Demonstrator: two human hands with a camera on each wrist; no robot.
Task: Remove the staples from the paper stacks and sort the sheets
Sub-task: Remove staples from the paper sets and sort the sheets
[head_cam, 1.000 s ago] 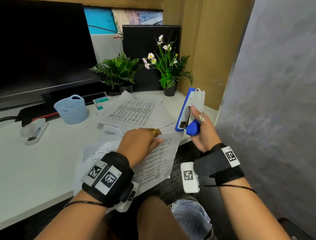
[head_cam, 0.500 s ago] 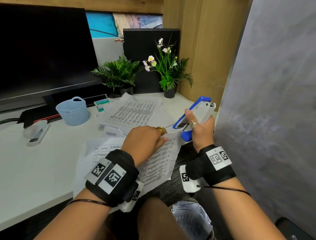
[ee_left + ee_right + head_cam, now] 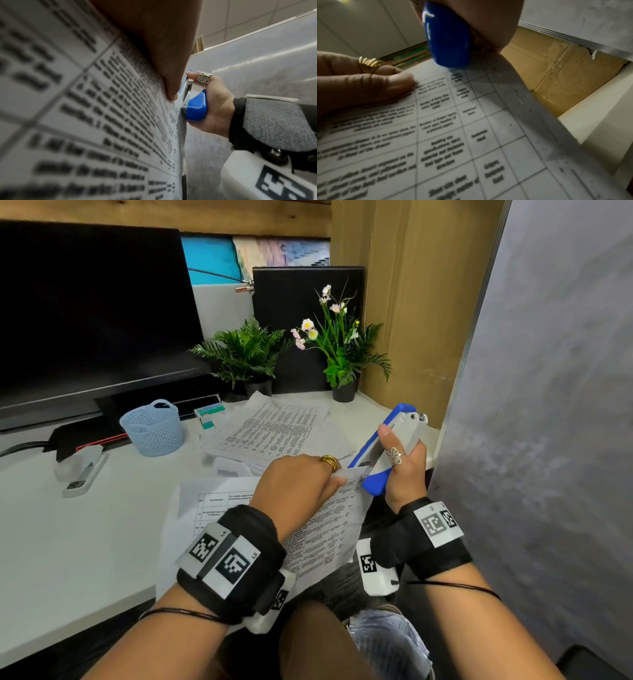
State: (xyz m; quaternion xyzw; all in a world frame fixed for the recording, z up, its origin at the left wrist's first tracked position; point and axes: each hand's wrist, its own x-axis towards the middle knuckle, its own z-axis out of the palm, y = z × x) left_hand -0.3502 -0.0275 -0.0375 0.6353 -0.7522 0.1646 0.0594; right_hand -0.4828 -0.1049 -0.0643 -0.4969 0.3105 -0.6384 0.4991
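Observation:
My left hand pinches the top right corner of a printed paper stack that hangs over the desk's front edge. My right hand grips a blue and white stapler, thumb along its side. The stapler's lower blue end meets the stack's right edge beside my left fingertips. In the right wrist view the stapler sits over the stack, and several staples run along the margin near my left hand. The left wrist view shows the stapler pressed to the paper's edge.
Loose printed sheets lie behind the stack. A blue mesh basket, a white stapler and a dark monitor stand to the left, two potted plants at the back. A grey partition closes the right; a lined bin sits below.
My right hand has tipped the stapler from upright down to the left, bringing its blue end onto the stack's corner. My left hand has kept its hold on the paper.

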